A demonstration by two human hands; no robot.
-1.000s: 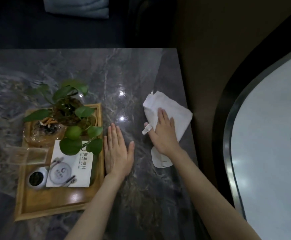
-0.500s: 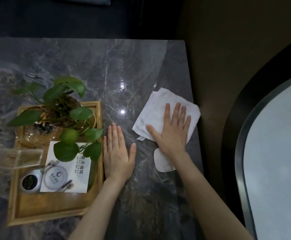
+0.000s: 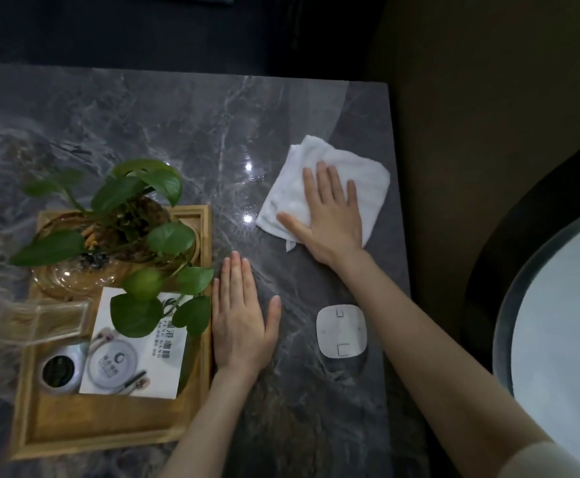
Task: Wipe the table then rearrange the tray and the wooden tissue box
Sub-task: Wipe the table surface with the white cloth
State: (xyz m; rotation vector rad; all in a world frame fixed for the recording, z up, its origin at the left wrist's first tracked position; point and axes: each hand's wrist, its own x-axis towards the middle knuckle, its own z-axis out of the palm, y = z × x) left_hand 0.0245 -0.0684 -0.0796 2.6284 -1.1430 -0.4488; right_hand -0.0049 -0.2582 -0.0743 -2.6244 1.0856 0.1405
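Observation:
My right hand (image 3: 330, 215) presses flat, fingers straight, on a folded white cloth (image 3: 295, 191) near the right edge of the dark marble table (image 3: 143, 132). My left hand (image 3: 242, 319) lies flat on the table, its outer edge against the right rim of the wooden tray (image 3: 109, 426). The tray holds a potted green plant (image 3: 119, 222) in a glass bowl, a white card (image 3: 143, 350), a small round metal cup (image 3: 59, 370) and a clear plastic box (image 3: 36, 319). No wooden tissue box is in view.
A white rounded-square pad (image 3: 342, 331) lies on the table under my right forearm. The table's right edge (image 3: 397, 236) drops to a dark floor. A pale curved surface with a dark rim (image 3: 557, 322) stands to the right.
My right hand has slid the cloth away from me and to the right, uncovering the white pad. The left hand has stayed flat beside the tray.

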